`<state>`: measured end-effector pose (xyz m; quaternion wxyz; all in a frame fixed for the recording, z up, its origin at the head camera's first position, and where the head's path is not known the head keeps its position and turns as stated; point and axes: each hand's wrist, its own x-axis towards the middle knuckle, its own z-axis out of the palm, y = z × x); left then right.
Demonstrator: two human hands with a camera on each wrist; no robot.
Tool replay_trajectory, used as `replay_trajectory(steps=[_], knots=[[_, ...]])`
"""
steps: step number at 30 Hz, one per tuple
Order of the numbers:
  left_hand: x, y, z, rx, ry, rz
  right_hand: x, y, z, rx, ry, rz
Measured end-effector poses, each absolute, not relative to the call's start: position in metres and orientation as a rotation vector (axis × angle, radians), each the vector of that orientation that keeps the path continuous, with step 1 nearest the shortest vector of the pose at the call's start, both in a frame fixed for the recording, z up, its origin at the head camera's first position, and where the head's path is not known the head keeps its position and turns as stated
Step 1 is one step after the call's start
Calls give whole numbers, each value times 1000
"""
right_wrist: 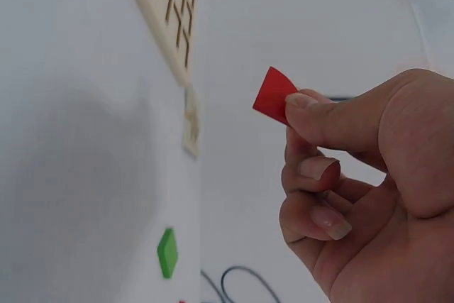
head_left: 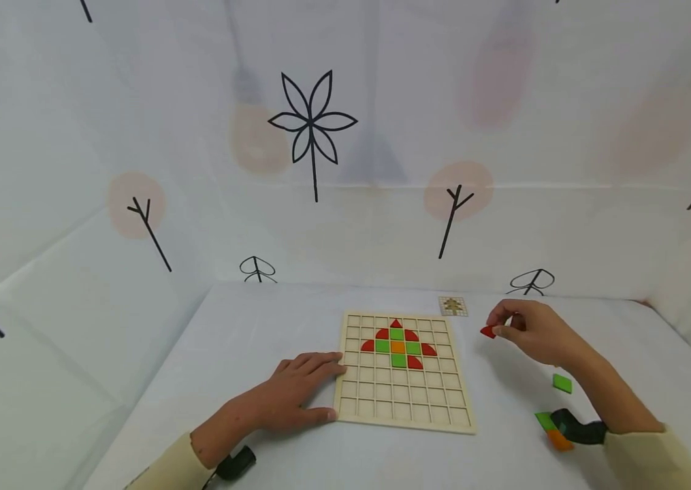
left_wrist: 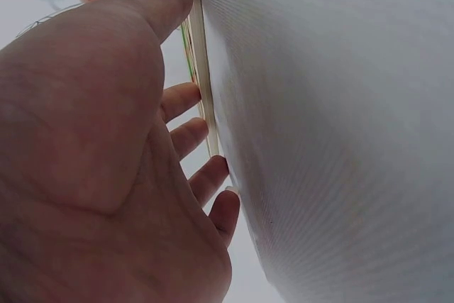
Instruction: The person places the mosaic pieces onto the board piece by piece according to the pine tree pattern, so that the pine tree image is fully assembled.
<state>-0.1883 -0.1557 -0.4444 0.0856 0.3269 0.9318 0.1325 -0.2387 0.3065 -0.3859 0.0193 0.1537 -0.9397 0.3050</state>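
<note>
My right hand (head_left: 532, 333) pinches a red quarter-round tile (right_wrist: 273, 96) between thumb and fingertips, raised above the table to the right of the board. The wooden grid board (head_left: 384, 392) lies flat in the middle, with red, green and orange tiles set in its upper squares around one orange tile (head_left: 397, 347). A red triangle tile (head_left: 396, 324) tops this pattern. My left hand (head_left: 299, 391) rests at the board's left edge, its fingers extended and fingertips touching the rim. In the left wrist view, the thumb and fingers line up along the board's side.
A small pattern card (head_left: 453, 306) lies behind the board's far right corner. On the right are a loose green tile (head_left: 562, 383) and, nearer, another green tile (head_left: 544, 420) beside an orange tile (head_left: 559, 441), partly behind the right wrist camera. Printed cloth (head_left: 376, 231) hangs behind the table.
</note>
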Motion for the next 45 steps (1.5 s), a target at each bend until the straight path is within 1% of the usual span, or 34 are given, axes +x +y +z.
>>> replay_trajectory(steps=[8, 19, 32, 40, 45], knots=[[-189, -156, -444, 981, 2781, 396, -238, 275, -381, 582, -2904, 1016], [-187, -157, -442, 1010, 2783, 413, -247, 232, -382, 724, -2889, 1043], [-187, -157, -442, 1017, 2782, 426, -258, 189, -398, 840, -2881, 1086], [-187, -157, -443, 1012, 2780, 432, -263, 172, -410, 974, -2860, 1119], [-187, -158, -442, 1017, 2771, 448, -263, 159, -416, 998, -2865, 1131]])
